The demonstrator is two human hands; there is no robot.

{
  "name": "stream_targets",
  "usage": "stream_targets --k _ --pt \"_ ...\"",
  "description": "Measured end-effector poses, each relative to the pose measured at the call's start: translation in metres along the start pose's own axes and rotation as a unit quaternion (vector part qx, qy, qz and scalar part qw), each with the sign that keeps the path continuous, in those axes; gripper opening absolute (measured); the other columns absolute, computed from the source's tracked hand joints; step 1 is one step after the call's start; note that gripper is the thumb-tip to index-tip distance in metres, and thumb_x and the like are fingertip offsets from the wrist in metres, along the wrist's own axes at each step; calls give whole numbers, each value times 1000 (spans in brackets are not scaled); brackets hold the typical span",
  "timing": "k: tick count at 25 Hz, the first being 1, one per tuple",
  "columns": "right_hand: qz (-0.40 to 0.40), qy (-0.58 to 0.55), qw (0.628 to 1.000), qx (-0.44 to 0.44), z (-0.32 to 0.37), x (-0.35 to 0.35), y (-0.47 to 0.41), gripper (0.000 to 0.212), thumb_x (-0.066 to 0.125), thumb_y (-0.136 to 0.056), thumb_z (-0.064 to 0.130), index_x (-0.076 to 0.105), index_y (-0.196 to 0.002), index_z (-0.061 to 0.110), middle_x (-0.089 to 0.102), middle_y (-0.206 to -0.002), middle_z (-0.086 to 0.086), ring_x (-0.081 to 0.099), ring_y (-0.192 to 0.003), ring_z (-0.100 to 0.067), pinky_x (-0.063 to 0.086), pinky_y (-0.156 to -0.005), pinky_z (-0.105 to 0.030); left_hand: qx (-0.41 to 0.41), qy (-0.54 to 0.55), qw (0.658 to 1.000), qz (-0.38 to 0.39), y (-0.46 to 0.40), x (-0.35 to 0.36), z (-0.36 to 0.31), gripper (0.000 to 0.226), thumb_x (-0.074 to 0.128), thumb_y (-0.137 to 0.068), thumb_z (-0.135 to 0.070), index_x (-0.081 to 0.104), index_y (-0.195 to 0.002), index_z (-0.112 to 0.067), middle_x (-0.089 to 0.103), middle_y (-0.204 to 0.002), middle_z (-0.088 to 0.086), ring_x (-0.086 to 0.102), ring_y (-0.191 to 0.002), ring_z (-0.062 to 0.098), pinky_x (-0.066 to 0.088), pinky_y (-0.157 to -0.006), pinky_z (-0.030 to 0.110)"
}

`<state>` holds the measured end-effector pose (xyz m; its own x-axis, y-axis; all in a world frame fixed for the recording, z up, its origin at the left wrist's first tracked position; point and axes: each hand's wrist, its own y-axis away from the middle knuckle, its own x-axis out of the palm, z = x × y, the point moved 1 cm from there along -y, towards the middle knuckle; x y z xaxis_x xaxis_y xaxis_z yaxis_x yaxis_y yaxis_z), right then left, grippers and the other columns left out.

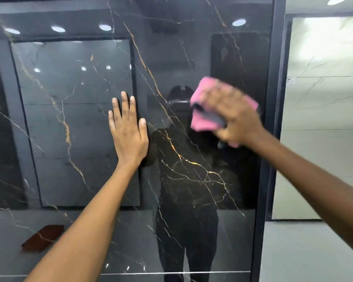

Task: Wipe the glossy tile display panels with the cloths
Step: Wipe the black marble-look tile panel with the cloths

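Black tile panel (192,169): glossy, upright, dark marble pattern with gold and white veins; fills most of the head view. Its surface mirrors ceiling lights, other panels and a dark figure of a person.

Frame (273,98): dark upright strip along the panel's right edge.

Left hand (127,131): flat against the black tile panel left of centre, fingers straight and pointing up, slightly spread, thumb out to the right. Holds nothing. Bare forearm runs down to the lower left.

Right hand (230,117): blurred, raised at the panel's upper right, near the frame. Fingers curl over a cloth; exact finger placement cannot be told through the blur. Bare forearm runs to the lower right edge.

Pink cloth (204,110): bunched under the right hand, lying against the black tile panel. Pink shows above, to the left of and below the hand; a dark grey fold or second layer shows at the left side, and which it is cannot be told.

Pale tile panel (324,98): cream marble with thin dark veins, beyond the frame at right.

Floor (304,251): grey, below the pale tile panel.

Reddish-brown slab (43,238): seen only as a reflection at lower left.
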<state>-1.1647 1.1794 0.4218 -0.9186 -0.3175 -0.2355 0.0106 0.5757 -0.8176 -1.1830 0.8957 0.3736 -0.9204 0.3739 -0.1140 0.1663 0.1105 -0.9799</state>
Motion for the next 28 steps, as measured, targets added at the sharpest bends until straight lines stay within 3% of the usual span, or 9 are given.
stream_targets --k 2,4,7,10,15,17,22,24,28 --pt "-61 8 987 148 -18 -10 3 73 56 -74 24 44 -145 11 39 -151 -13 31 -142 -32 18 -118 -38 34 29 999 -6 13 -4 -3 58 40 -100 -24 22 -155 -19 13 -163 10 4 -150 31 -2 -120 43" --pt "-45 15 983 178 21 10 64 78 56 -74 27 37 -148 12 29 -157 -10 22 -146 -30 15 -119 -43 3 50 999 -8 59 -1 -11 57 40 -101 -27 23 -154 -19 12 -163 10 2 -150 31 -6 -120 41" --pt "129 25 991 12 123 36 198 97 63 -73 35 14 -156 21 3 -164 0 6 -151 -23 0 -122 -42 -123 25 992 27 159 11 -16 58 36 -98 -28 24 -154 -14 7 -164 5 3 -150 30 5 -120 52" --pt "243 -5 958 -155 126 31 224 98 72 -69 31 24 -154 21 17 -161 -4 16 -149 -24 1 -122 -41 -119 -20 990 77 203 25 -4 59 35 -97 -28 23 -153 -10 11 -162 8 6 -148 33 8 -118 52" --pt "-43 -9 982 184 12 3 79 77 61 -75 28 40 -144 2 35 -150 -24 26 -143 -39 22 -118 -48 -105 -27 993 35 204 32 2 57 33 -99 -27 24 -152 -9 23 -158 19 10 -146 38 -3 -120 40" --pt "-56 -1 974 220 43 19 114 78 59 -80 31 33 -148 4 28 -155 -19 17 -147 -32 19 -120 -48 -88 -26 995 34 206 32 5 57 33 -99 -27 24 -152 -9 23 -158 20 8 -147 37 -4 -120 39" --pt "203 -29 977 -54 160 47 272 103 71 -72 31 12 -157 22 12 -163 -2 11 -150 -21 7 -122 -42 -85 -24 996 25 206 33 9 57 32 -100 -27 22 -153 -10 21 -158 18 -10 -151 19 -4 -121 39" --pt "119 -46 990 -57 124 41 228 87 64 -72 25 30 -152 18 35 -152 -7 18 -149 -19 13 -121 -47 -82 -21 996 22 207 34 9 57 32 -100 -27 21 -153 -10 21 -158 18 -10 -150 19 -3 -121 40" --pt "-95 -71 973 200 54 19 126 51 51 -86 18 55 -130 -6 50 -138 -25 35 -139 -36 34 -110 -56 -73 -17 997 19 206 35 8 56 31 -100 -26 22 -152 -9 22 -156 21 5 -147 37 -3 -120 41"
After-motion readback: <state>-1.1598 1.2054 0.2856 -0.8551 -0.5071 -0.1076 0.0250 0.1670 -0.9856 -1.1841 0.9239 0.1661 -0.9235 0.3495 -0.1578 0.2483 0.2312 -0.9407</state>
